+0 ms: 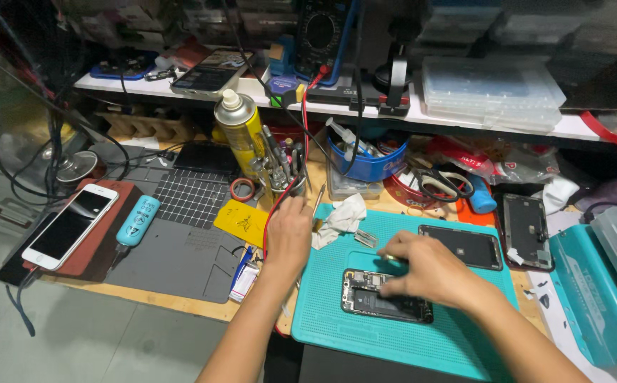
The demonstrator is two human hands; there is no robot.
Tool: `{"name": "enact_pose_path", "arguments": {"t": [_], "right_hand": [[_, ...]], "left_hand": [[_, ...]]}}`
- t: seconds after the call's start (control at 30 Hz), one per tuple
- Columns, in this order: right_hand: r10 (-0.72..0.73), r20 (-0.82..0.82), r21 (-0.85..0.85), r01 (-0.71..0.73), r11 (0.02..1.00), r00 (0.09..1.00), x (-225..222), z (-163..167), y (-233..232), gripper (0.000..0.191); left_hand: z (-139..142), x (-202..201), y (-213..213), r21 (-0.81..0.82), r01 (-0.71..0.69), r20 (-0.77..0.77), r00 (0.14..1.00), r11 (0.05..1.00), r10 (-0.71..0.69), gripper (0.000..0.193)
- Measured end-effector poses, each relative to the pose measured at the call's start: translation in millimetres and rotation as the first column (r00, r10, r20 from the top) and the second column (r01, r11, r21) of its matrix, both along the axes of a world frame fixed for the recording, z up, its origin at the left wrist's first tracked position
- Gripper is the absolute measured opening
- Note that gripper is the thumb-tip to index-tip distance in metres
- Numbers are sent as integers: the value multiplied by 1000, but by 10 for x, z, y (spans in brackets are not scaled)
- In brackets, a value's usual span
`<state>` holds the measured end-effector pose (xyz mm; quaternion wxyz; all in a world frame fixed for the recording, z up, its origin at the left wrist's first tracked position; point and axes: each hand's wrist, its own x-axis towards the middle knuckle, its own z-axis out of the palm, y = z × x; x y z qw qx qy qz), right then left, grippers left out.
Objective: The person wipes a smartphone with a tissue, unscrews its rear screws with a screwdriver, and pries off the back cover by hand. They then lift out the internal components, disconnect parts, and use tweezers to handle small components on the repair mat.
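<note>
A cluttered wooden bench (180,303) under a white shelf (365,112) carries a grey mat (180,255) and a teal mat (337,319). The opened phone (372,301) lies on the teal mat. The right hand (432,273) rests on it, fingers curled; grasp indeterminate. The left hand (288,234) reaches into the tool cup (283,186); grasp hidden. A detached screen (471,247) lies just beside.

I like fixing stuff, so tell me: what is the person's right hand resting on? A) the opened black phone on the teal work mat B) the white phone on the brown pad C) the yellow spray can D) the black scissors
A: the right hand lies over the opened black phone with its insides showing, on the teal work mat, while the left hand reaches toward the cup of tools.
</note>
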<state>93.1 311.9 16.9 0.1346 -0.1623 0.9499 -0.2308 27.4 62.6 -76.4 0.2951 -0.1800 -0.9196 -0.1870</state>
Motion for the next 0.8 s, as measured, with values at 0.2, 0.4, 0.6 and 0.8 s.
{"name": "enact_pose_path", "arguments": {"t": [0.2, 0.4, 0.6, 0.8], "right_hand": [[20, 145, 148, -42, 988, 989, 184, -21, 32, 97], [32, 139, 147, -53, 988, 990, 236, -83, 52, 85], [34, 125, 109, -48, 993, 992, 251, -99, 82, 81], [24, 156, 115, -43, 992, 987, 273, -83, 78, 78]], "left_hand": [[36, 234, 252, 34, 88, -13, 996, 996, -88, 28], [126, 265, 639, 33, 260, -145, 957, 965, -253, 41], [48, 107, 679, 54, 238, 231, 942, 970, -244, 22], [16, -55, 425, 3, 114, 184, 977, 993, -113, 29]]}}
